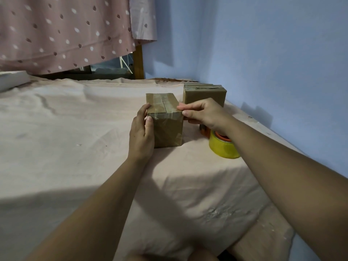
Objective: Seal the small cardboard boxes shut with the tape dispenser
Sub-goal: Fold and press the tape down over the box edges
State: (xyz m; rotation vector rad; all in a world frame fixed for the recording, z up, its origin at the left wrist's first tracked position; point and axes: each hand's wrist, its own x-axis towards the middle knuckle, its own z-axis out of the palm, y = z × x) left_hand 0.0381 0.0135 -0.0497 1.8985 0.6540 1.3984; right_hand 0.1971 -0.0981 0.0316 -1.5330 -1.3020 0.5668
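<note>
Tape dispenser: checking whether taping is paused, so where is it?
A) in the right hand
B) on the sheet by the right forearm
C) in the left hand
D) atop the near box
B: the yellow tape dispenser lies on the sheet beside the right forearm, while the left hand and right hand both grip the near box.

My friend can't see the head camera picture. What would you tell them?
A small cardboard box, taped over its top, stands on a pink bedsheet; the left hand grips its left side, the right hand pinches its top right edge. A yellow tape roll and second box sit nearby.
</note>
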